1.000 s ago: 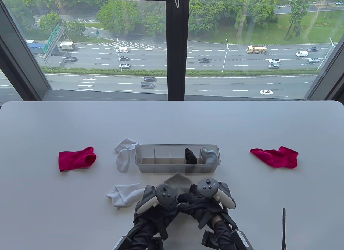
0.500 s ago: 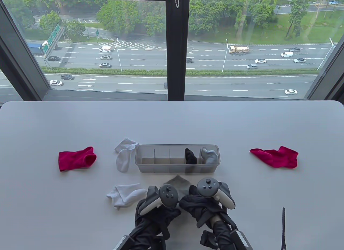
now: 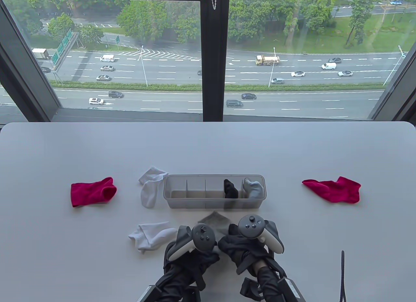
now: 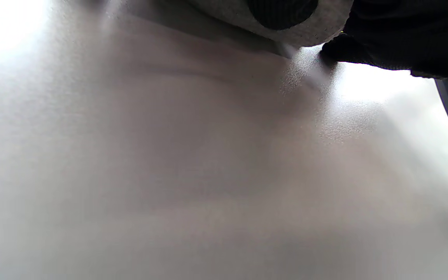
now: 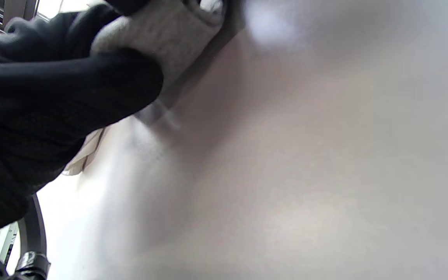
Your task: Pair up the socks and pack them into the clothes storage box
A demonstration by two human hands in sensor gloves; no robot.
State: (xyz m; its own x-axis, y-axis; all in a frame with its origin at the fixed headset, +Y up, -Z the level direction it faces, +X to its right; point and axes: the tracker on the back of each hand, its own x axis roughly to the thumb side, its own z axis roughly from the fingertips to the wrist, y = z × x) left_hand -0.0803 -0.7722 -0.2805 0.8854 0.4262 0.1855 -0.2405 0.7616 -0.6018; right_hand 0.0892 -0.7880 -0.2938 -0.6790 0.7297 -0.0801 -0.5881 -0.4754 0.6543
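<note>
A clear storage box (image 3: 214, 205) with dividers stands mid-table; a black sock (image 3: 230, 188) and a grey-blue sock (image 3: 254, 187) fill its two right compartments. Just in front of it lies a grey sock (image 3: 216, 221). My left hand (image 3: 199, 251) and right hand (image 3: 239, 245) meet over its near end. In the wrist views the grey sock (image 4: 317, 33) (image 5: 161, 35) sits bunched between black gloved fingers (image 5: 76, 89). The trackers hide the fingertips in the table view.
Two white socks (image 3: 150, 190) (image 3: 151, 235) lie left of the box and of my hands. One red sock (image 3: 92, 191) lies at the far left, another (image 3: 334, 190) at the far right. A black cable (image 3: 342, 276) hangs at the bottom right.
My left hand has shifted slightly right, closer to the right hand. The right fingers have drawn in a little. The grey sock's visible part has hardly moved.
</note>
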